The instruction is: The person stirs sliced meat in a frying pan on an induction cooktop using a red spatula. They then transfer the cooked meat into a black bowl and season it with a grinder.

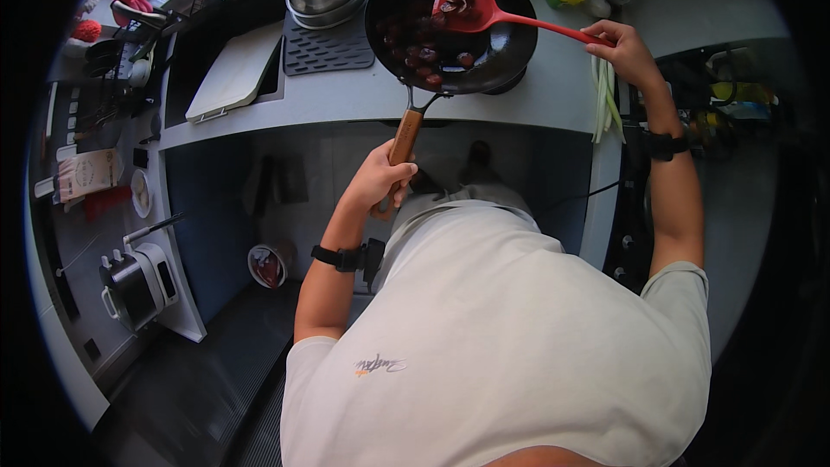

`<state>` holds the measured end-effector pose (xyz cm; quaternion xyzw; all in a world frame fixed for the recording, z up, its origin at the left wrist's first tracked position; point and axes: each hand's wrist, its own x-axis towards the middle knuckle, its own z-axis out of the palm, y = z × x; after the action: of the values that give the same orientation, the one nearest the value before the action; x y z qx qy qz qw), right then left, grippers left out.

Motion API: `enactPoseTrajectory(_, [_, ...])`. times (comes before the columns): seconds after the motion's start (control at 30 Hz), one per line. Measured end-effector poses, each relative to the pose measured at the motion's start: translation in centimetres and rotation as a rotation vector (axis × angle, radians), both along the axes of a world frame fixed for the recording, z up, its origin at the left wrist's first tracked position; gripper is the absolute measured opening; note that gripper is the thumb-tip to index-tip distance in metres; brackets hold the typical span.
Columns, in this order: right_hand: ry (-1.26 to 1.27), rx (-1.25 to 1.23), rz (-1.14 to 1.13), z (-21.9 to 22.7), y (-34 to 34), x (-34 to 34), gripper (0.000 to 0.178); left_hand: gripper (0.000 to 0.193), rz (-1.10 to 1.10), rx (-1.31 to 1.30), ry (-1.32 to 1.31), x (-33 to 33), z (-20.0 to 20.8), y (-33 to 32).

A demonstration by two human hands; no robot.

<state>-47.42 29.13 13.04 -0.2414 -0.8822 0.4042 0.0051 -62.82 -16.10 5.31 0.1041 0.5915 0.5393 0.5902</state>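
At top centre, the wok (488,47) is black, its handle (405,135) brown, the spatula (510,17) red, the food pieces (428,55) dark red; at lower centre, the shirt (501,337) is off-white.

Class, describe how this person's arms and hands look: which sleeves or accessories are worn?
The left hand and right hand are ungloved. Pale, short sleeves leave the forearms bare. Near each wrist sits a black band: the left band carries a dark, boxy piece; the right band looks similarly dark and chunky.
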Motion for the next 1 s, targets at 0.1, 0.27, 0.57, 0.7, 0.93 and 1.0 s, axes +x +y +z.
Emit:
enactPoseTrajectory(0.1, [-0.013,-0.015,-0.065,1.1,0.6,2.5,0.026,0.022,0.021,-0.002,0.004,0.1,-0.5,-0.4])
enactPoseTrajectory(0.27, [-0.001,0.031,-0.163,1.8,1.8,7.2,0.026,0.022,0.079,0.007,0.009,-0.2,-0.6,-2.9])
enactPoseTrajectory(0.57, [-0.131,0.042,-0.274,-5.1,1.6,10.4,0.024,0.023,0.181,-0.007,0.066,-1.8,0.8,-8.3])
enactPoseTrajectory(0.7, [-0.312,0.168,-0.266,-8.0,0.4,7.7,0.029,0.026,0.218,0.007,0.080,-1.7,1.4,-9.1])
enactPoseTrajectory(0.93, [-0.448,0.462,-0.205,-6.7,-4.1,2.0,0.028,0.027,0.244,0.024,0.074,-1.3,1.6,-10.1])
enactPoseTrajectory(1.0, [-0.460,0.536,-0.174,-6.1,-5.2,1.0,0.027,0.027,0.241,0.021,0.080,-1.2,1.5,-10.4])
